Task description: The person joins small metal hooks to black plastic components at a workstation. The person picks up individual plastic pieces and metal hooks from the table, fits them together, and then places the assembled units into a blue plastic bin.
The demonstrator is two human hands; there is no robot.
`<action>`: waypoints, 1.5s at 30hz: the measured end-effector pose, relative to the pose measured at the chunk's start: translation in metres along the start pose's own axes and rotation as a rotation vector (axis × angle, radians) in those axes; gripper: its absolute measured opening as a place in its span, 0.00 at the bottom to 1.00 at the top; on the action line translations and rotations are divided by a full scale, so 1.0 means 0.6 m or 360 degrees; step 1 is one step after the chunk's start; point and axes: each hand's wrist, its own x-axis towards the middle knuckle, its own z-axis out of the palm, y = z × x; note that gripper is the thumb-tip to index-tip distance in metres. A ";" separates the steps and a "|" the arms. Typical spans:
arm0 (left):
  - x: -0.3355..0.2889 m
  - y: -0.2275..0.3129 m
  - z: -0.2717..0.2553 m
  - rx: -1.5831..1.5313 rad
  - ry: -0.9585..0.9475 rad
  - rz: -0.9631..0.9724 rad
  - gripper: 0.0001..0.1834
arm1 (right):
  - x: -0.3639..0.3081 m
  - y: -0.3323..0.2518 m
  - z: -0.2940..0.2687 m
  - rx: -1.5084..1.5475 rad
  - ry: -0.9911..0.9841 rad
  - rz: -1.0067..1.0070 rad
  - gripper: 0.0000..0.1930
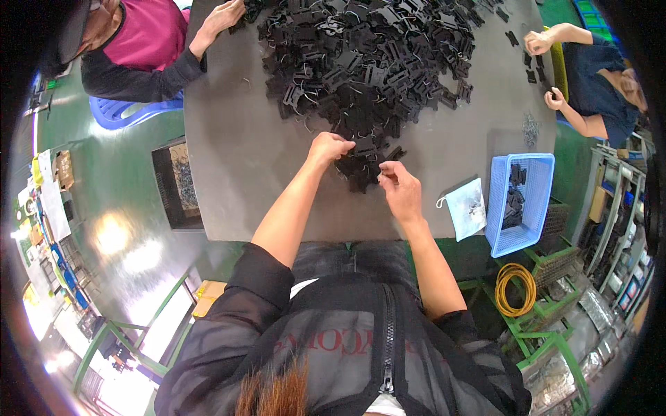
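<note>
Head view: the person's left hand (329,147) is curled down onto the near edge of the large heap of flat black plastic clip pieces (368,62) on the grey table (236,159), fingers closed on one piece, though what exactly is pinched cannot be told; the right hand (400,187) sits just beside it, fingertips pinched together on something small, too small to identify. The heap lies directly ahead of both hands, its bulk stretching away from the person, the left hand the nearer; a blue plastic mesh basket (534,208) holding a few black pieces stands well to the right, a pale pouch (466,208) between it and the right hand; two other people's hands (220,17) work the far corners.
</note>
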 end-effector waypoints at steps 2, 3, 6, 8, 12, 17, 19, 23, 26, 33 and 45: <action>0.002 -0.003 0.003 -0.0356 -0.0141 -0.0171 0.12 | -0.003 0.005 0.000 0.0185 0.0085 0.0096 0.10; 0.001 -0.005 0.004 -0.0534 -0.0210 -0.0258 0.11 | -0.002 0.002 -0.003 0.0257 0.0135 0.0122 0.10; -0.028 0.019 -0.010 -0.0322 -0.0362 -0.0130 0.08 | 0.008 0.016 -0.026 0.0079 0.0079 0.0297 0.12; -0.057 0.027 -0.020 -0.0270 -0.0451 0.0113 0.09 | 0.022 0.045 -0.040 -0.0306 -0.0097 0.0408 0.12; -0.136 0.051 -0.037 0.0070 -0.0114 0.0540 0.11 | 0.093 0.073 -0.033 -0.0053 0.0292 0.0351 0.13; -0.151 0.039 -0.018 0.0119 0.0436 0.0664 0.09 | 0.175 0.108 0.014 0.0016 0.0480 0.0555 0.12; -0.171 0.033 -0.013 0.0052 0.0538 0.0778 0.05 | 0.163 0.081 0.009 0.0010 0.0598 0.0383 0.10; -0.185 0.027 -0.001 -0.0237 0.0798 0.0988 0.04 | 0.143 0.079 0.002 -0.0154 0.0654 0.0434 0.11; -0.216 0.048 0.006 -0.0234 0.0947 0.1260 0.04 | 0.152 0.084 0.020 -0.0101 0.0697 0.0518 0.13; -0.226 0.051 0.007 -0.0001 0.1043 0.1396 0.05 | 0.174 0.094 0.021 0.0222 0.0896 0.0382 0.08; -0.096 -0.034 -0.034 -0.0843 -0.0417 -0.0256 0.12 | 0.132 0.071 -0.088 0.0700 0.0373 0.0591 0.10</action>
